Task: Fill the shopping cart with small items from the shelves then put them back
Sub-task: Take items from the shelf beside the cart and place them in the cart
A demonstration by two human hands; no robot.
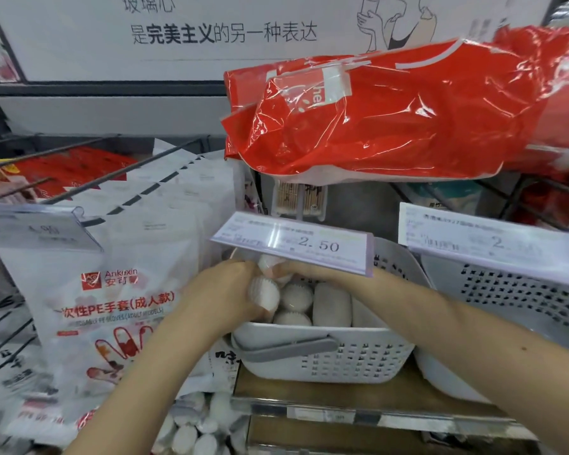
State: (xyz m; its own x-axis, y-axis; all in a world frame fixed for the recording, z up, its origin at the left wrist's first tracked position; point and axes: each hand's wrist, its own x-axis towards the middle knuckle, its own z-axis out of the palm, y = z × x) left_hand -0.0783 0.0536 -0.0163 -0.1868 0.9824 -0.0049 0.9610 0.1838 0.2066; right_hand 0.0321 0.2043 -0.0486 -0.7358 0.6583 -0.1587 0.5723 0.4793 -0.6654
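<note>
- Hanging at far left on wire pegs (79,178): white packs of disposable gloves (112,300) printed with red hands, under a clear price holder (43,229).
- Reaching in from the lower left: left hand (224,293), fingers curled round a white fluted paper-cup stack (264,295), held just above the rim of the white perforated basket (326,353).
- Sitting inside that basket: more white fluted stacks (297,297) and a wrapped white roll (331,305), packed side by side; grey handle (286,348) folded down along the front wall.
- Standing on a wooden shelf (309,389) with a metal front rail.
- Tilting over the basket's back edge: price tag reading 2.50 (296,246), hiding part of both hands.
- Entering from the lower right: right hand (296,269), fingers mostly under the tag, touching a small white piece beside the left hand; grip cannot be told.
- Looming above, centre to right: crinkled red plastic packet (391,110).
- Resting at far right: second perforated basket (513,300) under another price tag (486,239).
</note>
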